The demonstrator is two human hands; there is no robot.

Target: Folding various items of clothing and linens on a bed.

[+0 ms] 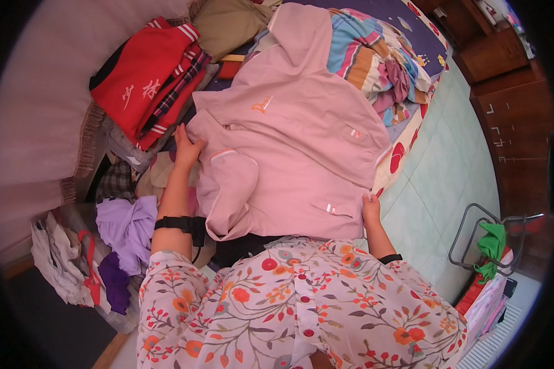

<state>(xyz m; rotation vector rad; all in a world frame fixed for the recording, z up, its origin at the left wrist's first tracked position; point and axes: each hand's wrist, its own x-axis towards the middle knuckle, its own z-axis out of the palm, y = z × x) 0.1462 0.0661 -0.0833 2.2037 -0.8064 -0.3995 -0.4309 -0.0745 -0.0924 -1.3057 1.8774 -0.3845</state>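
Spread out before me lies a pink zip-front jacket [277, 138] with orange lettering on the chest and two trimmed pockets. One sleeve is folded over the front near me; the other stretches toward the far side. My left hand [188, 146] grips the jacket's collar edge, thumb on top. At the hem's near corner, my right hand [371, 207] pinches the fabric between thumb and fingers. Beyond my left hand sits a folded red jacket [152, 83] with white striped trim and writing, stacked with a plaid garment [175, 87].
Striped bedding [374, 60] is bunched on the dark mattress [388, 18]. A purple garment [127, 226] and a plastic bag of clothes [64, 263] lie left. A pink curtain [37, 106] hangs there. On the right are tiled floor [434, 180], wooden cabinet [512, 120] and metal frame [471, 235].
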